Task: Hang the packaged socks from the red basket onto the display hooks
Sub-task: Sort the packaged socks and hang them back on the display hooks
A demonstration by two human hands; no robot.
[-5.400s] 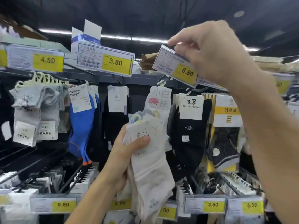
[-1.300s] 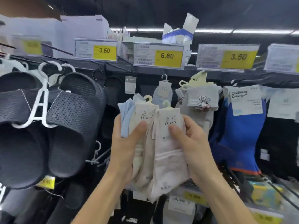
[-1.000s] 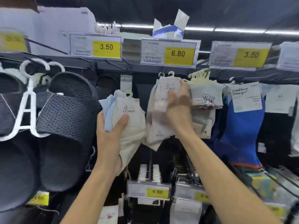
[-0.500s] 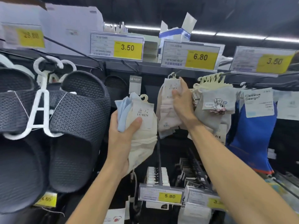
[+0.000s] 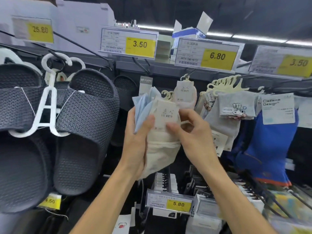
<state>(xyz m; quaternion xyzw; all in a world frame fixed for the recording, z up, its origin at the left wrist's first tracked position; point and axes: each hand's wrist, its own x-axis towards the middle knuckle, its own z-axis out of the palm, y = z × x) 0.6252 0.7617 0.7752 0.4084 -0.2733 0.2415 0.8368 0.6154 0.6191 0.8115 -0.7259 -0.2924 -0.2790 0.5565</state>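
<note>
The left hand [image 5: 136, 146] grips the bundle of cream and blue sock packs [image 5: 162, 149], thumb pressed across the front, fingers hidden behind. The right hand [image 5: 194, 132] pinches the front card [image 5: 167, 114] between thumb and fingertips. Black slippers [image 5: 84, 125] hang to the left, grey socks [image 5: 236, 107] to the right. Half a second ago the right hand was up at the hook [image 5: 190, 71]. Now the pink pack [image 5: 184, 97] hangs there alone under the 6.80 tag [image 5: 207, 54].

Ctr frame: cream socks [image 5: 162, 149], pale-blue socks [image 5: 141, 108] at their left. Pink pair [image 5: 185, 97] hung behind. Right: grey socks [image 5: 236, 107] had cartoon print; blue socks [image 5: 270, 149] had orange trim. Left: dark slippers [image 5: 87, 119] were honeycomb-patterned, hanger [image 5: 49, 105] white. Price tags [image 5: 140, 45] were yellow.
</note>
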